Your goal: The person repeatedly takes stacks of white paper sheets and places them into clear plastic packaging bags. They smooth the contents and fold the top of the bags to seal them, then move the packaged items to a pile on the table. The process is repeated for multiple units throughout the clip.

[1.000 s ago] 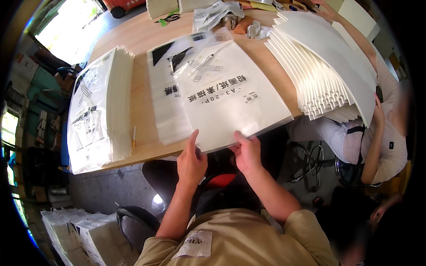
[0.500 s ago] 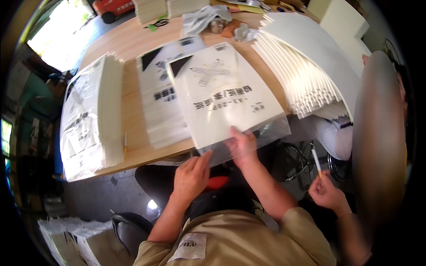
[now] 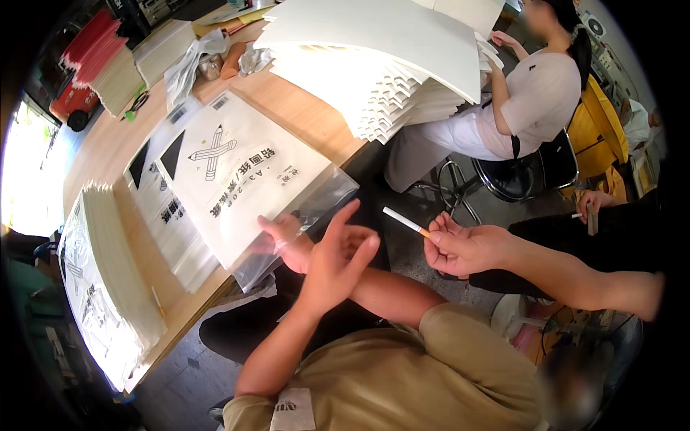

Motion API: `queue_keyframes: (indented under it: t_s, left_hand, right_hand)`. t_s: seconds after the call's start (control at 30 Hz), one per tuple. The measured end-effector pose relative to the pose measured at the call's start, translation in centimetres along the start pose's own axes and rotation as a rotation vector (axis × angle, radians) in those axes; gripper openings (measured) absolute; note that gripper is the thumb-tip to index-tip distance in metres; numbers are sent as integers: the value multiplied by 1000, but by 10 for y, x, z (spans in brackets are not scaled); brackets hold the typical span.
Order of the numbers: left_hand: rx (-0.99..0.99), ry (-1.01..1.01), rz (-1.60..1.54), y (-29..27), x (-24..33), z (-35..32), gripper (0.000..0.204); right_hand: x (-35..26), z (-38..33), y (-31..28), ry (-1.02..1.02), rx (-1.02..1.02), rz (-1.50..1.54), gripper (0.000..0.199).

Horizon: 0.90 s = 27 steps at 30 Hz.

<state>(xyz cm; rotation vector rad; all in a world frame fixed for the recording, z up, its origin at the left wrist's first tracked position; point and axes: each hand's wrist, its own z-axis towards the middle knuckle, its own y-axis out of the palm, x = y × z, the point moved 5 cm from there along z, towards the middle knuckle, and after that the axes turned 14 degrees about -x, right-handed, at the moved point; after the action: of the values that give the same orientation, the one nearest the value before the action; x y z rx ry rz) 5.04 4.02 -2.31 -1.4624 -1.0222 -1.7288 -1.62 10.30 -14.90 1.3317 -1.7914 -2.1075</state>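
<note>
My right hand (image 3: 291, 244) grips the near edge of a clear plastic bag with a pack of drawing paper (image 3: 237, 176) inside, thumb on top. The pack's white cover shows crossed pencils and a black corner, and its bag's loose end hangs past the table edge. In front of my right wrist, my left hand (image 3: 334, 262) is raised and empty, fingers apart, index finger stretched toward the right. Just beyond it, another person's hand (image 3: 463, 248) holds out a white cigarette (image 3: 404, 221) with an orange filter end. Under the held pack lies another bagged pack (image 3: 154, 190).
A stack of bagged packs (image 3: 108, 280) stands at the table's left edge. Fanned white sheets (image 3: 374, 43) are piled at the far right, with a seated person (image 3: 535, 93) beside them. Scissors (image 3: 136, 104) and a metal cup (image 3: 210, 66) lie farther back on the wooden table (image 3: 305, 118).
My view has turned right. My left hand has left the bag's edge and risen toward the cigarette, which is now closer. My right hand still holds the pack.
</note>
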Motion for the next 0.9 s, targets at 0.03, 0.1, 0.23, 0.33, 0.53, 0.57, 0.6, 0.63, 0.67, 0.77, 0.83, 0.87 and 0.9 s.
queue_keyframes:
  t_s: [0.03, 0.1, 0.23, 0.33, 0.53, 0.57, 0.6, 0.63, 0.67, 0.77, 0.83, 0.87, 0.9]
  left_hand:
    - [4, -89, -115, 5, -10, 12, 50]
    - [-46, -181, -375, 15, -25, 22, 43]
    - [-87, -14, -568, 24, -35, 25, 24]
    - [-65, 14, -636, 37, -37, 31, 17]
    - [93, 318, -465, -12, 6, -2, 14]
    - [161, 218, -254, -35, 18, -25, 12]
    - [224, 315, -225, -63, 31, -55, 12]
    - [349, 208, -211, -87, 47, -86, 13]
    - [492, 95, -52, -114, 49, -121, 14]
    - [1012, -113, 353, -188, 50, -218, 17]
    - [1118, -427, 987, -219, 53, -260, 19]
    - [1101, -518, 1133, -226, 49, -264, 20]
    - [1076, -605, 1280, -231, 44, -264, 23]
  right_hand:
    - [-1, -4, 3, -7, 0, -1, 30]
    - [-4, -11, 10, 7, 25, 5, 27]
    - [12, -7, 1, 58, 102, 16, 14]
    - [-6, -17, 7, 65, 150, 14, 10]
    - [-8, -17, 10, 124, 111, -81, 12]
    - [-5, -15, -4, 124, 115, -96, 20]
    - [-3, -28, 6, 144, 68, -8, 25]
    - [-4, -22, 4, 144, 66, -54, 26]
    - [-4, -16, 3, 139, 64, -95, 28]
    - [-8, -12, 15, 136, 107, -110, 23]
    - [-5, -18, 17, 141, 114, -88, 19]
    - [-4, -18, 17, 141, 123, -83, 19]
    - [-3, -20, 16, 138, 132, -79, 19]
